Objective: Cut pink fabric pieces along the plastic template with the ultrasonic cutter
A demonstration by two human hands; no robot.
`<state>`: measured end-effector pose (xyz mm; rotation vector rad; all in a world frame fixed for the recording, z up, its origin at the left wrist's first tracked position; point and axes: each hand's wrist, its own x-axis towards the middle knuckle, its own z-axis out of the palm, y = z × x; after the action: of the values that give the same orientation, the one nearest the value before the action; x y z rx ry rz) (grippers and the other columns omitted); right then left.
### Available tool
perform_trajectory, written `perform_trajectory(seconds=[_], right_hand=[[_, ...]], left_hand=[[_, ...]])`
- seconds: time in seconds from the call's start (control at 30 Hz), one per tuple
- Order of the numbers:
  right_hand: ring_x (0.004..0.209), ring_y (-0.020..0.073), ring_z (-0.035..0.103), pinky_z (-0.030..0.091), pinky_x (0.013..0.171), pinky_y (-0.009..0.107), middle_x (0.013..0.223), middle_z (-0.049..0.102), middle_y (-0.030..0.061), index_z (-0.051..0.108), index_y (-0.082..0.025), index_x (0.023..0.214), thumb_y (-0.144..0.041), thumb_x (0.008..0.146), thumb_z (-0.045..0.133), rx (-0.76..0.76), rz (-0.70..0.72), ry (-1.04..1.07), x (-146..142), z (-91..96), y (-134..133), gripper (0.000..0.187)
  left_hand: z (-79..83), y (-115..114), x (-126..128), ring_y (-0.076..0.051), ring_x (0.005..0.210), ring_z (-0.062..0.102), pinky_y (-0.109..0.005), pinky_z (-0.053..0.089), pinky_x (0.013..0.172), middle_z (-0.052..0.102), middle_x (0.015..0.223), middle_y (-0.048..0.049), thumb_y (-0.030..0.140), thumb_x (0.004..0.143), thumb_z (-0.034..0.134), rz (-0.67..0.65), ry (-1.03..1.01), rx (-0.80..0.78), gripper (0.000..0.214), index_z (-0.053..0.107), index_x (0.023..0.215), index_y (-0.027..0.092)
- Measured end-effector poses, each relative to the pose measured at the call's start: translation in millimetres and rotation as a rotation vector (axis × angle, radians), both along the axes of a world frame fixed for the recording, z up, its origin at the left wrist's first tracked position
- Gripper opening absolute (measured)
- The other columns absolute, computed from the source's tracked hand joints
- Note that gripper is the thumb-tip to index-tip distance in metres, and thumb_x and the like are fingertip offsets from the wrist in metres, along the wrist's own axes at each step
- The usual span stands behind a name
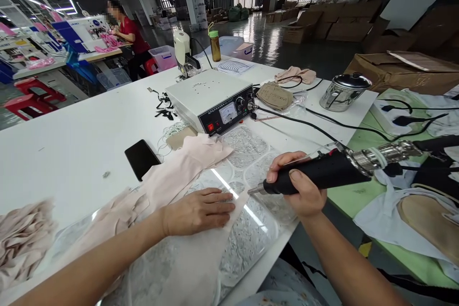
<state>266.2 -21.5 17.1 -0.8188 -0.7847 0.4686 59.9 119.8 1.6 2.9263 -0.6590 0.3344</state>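
Note:
My right hand [304, 186] is wrapped round a black handheld ultrasonic cutter [319, 171], its metal tip at the edge of a pale pink fabric piece [201, 267]. Flat on that fabric lies my left hand [201, 210], fingers stretched out and pointing toward the tip. Beneath the fabric is a clear patterned plastic mat [251, 244]. More pink fabric [186, 162] is bunched beyond my left hand, and another crumpled heap [21, 239] sits at the far left. A cable runs from the cutter's side to a control box [211, 100] with a dial and a red switch.
A black phone [141, 158] lies left of the fabric. Behind are a lidded metal mug [344, 92], a green-capped bottle [214, 45] and brown cloth pieces [274, 95]. Cables cross toward a green table [344, 196] at right. A person in red [129, 33] sits at a sewing machine.

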Motion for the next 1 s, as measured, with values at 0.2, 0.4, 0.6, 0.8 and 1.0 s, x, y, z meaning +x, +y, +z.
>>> perform_trajectory(seconds=[0.2,0.4,0.6,0.8,1.0], right_hand=[[0.051,0.0139,0.057,0.048,0.050,0.031,0.071,0.061,-0.0001,0.064,-0.020,0.080,-0.036,0.075,0.065,-0.005,-0.027,0.007,-1.2,0.6,0.2,0.017],[0.051,0.0140,0.057,0.047,0.050,0.031,0.071,0.061,0.0002,0.063,-0.020,0.081,-0.035,0.075,0.063,-0.015,-0.037,0.016,-0.2,-1.3,1.3,0.016],[0.051,0.0144,0.057,0.048,0.049,0.032,0.071,0.060,0.0003,0.062,-0.020,0.080,-0.035,0.075,0.063,-0.015,-0.022,0.012,0.1,-1.3,1.9,0.016],[0.051,0.0145,0.057,0.048,0.049,0.033,0.070,0.060,0.0003,0.062,-0.020,0.081,-0.035,0.075,0.063,-0.021,-0.028,0.004,-1.4,-0.5,1.2,0.016],[0.051,0.0138,0.057,0.048,0.049,0.032,0.071,0.061,0.0001,0.063,-0.020,0.081,-0.036,0.075,0.064,-0.012,-0.031,0.009,-1.2,-0.7,1.7,0.017]], left_hand=[[10.6,3.4,11.0,-0.023,0.137,0.038,-0.041,0.032,0.116,0.052,0.139,-0.0054,0.027,0.099,0.048,-0.002,0.226,-0.044,0.020,0.065,0.096,0.017],[12.8,7.0,14.2,-0.024,0.140,0.033,-0.042,0.030,0.117,0.050,0.141,-0.0040,0.026,0.097,0.053,0.006,0.343,-0.145,0.012,0.062,0.097,0.018],[3.1,2.8,14.2,-0.022,0.133,0.044,-0.039,0.031,0.115,0.059,0.132,-0.0070,0.028,0.097,0.052,0.062,0.264,-0.263,0.016,0.060,0.088,0.017],[-0.2,-2.9,17.5,-0.022,0.126,0.050,-0.040,0.033,0.112,0.059,0.129,-0.0119,0.034,0.098,0.050,0.066,0.197,-0.205,0.021,0.061,0.097,0.016],[-1.6,1.0,10.2,-0.022,0.128,0.049,-0.040,0.033,0.112,0.057,0.129,-0.0129,0.038,0.100,0.044,0.079,0.167,-0.168,0.027,0.060,0.102,0.016]])
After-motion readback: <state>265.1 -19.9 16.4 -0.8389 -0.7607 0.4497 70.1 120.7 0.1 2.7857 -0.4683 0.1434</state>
